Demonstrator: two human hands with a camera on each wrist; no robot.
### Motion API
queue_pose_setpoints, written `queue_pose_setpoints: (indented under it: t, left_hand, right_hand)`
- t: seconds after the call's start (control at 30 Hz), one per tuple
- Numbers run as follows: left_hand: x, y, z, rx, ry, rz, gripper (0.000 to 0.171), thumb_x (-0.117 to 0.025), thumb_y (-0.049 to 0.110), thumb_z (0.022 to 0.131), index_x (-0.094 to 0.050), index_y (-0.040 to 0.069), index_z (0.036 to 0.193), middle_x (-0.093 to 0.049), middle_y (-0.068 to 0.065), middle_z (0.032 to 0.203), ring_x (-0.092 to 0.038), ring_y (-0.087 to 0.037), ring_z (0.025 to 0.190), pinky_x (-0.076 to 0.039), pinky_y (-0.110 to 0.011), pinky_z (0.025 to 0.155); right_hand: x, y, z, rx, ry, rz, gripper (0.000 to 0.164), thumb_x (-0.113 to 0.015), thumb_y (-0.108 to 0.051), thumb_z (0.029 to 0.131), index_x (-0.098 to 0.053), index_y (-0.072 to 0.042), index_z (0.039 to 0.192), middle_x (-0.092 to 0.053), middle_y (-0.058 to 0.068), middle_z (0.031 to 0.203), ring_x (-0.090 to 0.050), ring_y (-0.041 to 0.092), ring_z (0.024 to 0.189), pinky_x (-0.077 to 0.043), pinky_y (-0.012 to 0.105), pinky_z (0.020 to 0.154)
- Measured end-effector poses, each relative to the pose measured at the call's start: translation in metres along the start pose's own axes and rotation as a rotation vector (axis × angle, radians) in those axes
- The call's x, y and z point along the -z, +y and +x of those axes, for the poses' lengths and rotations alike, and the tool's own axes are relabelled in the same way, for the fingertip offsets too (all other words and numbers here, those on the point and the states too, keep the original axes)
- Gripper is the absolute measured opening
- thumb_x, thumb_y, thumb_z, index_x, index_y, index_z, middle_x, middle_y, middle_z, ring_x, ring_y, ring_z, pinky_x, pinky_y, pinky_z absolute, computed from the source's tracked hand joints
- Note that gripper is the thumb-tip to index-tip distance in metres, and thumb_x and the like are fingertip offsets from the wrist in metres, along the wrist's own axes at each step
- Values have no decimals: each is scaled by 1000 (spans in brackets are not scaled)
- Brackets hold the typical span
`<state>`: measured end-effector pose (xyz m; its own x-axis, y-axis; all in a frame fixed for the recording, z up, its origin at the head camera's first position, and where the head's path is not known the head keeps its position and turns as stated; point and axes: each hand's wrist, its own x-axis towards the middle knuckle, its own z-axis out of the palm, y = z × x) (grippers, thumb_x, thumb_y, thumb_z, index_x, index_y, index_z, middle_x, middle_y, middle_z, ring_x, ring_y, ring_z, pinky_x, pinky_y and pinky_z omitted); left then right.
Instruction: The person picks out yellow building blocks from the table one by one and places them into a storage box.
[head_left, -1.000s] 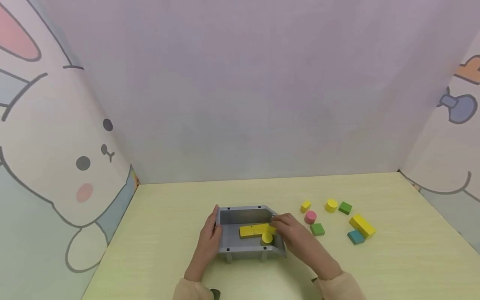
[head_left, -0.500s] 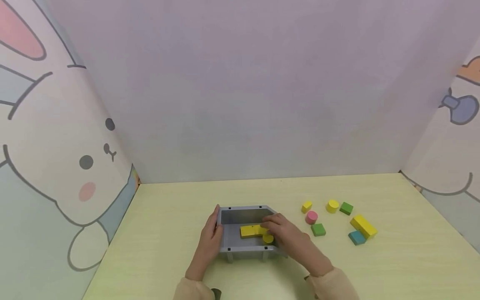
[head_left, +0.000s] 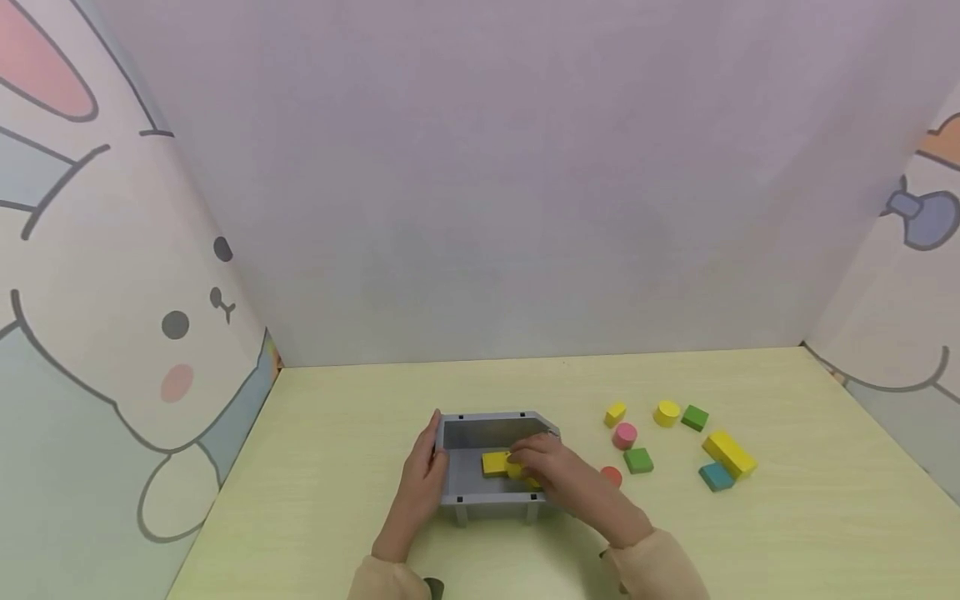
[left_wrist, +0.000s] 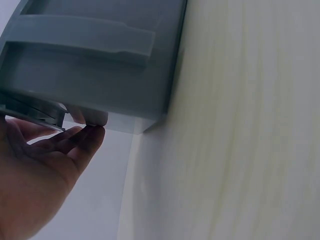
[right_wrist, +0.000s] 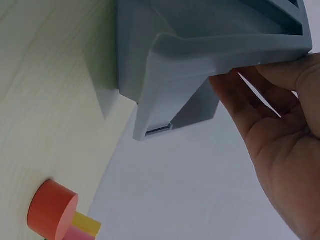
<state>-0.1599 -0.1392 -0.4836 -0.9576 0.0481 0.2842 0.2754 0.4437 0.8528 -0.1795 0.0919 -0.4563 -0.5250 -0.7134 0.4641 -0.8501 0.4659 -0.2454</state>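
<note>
A grey plastic storage bin (head_left: 491,504) stands on the table in front of me, with yellow blocks inside. My left hand (head_left: 422,475) grips the bin's left end wall, thumb on one side and fingers on the other; the left wrist view shows this hand (left_wrist: 45,170) at the bin's edge. My right hand (head_left: 558,471) reaches over the right end, its curled fingers on a yellow cylinder block (head_left: 515,470) inside. A yellow rectangular block (head_left: 493,464) lies left of the fingertips. In the right wrist view the bin wall hides the right hand's (right_wrist: 280,115) fingertips.
Right of the bin lie a red cylinder (head_left: 611,476), a pink cylinder (head_left: 625,436), a small yellow block (head_left: 615,414), a yellow cylinder (head_left: 667,413), green blocks (head_left: 638,461), a long yellow block (head_left: 729,454) and a blue block (head_left: 717,476). A pale wall rises behind the table.
My right hand has moved left inside the bin, and the yellow cylinder block has shifted left with its fingers. A red cylinder has come into sight beside the right forearm. The left hand keeps its grip.
</note>
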Motion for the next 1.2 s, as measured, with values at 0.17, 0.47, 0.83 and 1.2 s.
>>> queue_pose_setpoints:
  t: [0.17,0.47,0.83,1.2]
  left_hand:
    - [0,1,0,2,-2,-5,53,-36,2,92,-22,1,143,-29,-22,146,-25,-31,131,-29,-56,104]
    - [-1,-2,0,8,-2,-6,54,-35,2,91,-22,4,144,-29,-22,146,-25,-31,132,-29,-56,105]
    - [-1,-1,0,20,1,-2,54,-36,2,92,-22,5,144,-29,-21,146,-24,-30,132,-28,-55,105]
    - [-1,-1,0,17,-1,-15,54,-35,1,92,-22,5,144,-29,-22,146,-24,-31,132,-28,-56,105]
  right_hand:
    - [-1,3,1,-16,-29,49,22,-66,4,75,-65,-4,96,-66,8,101,-58,20,94,-55,35,79]
    - [-3,8,2,-69,-103,122,21,-63,0,79,-64,-3,100,-66,7,104,-58,19,96,-54,37,81]
    - [-5,13,6,-88,-134,166,22,-64,-2,79,-65,-4,100,-67,7,101,-58,18,93,-54,37,79]
    - [-5,17,6,-31,-139,179,20,-65,-1,78,-68,-6,97,-69,7,100,-59,18,94,-54,38,79]
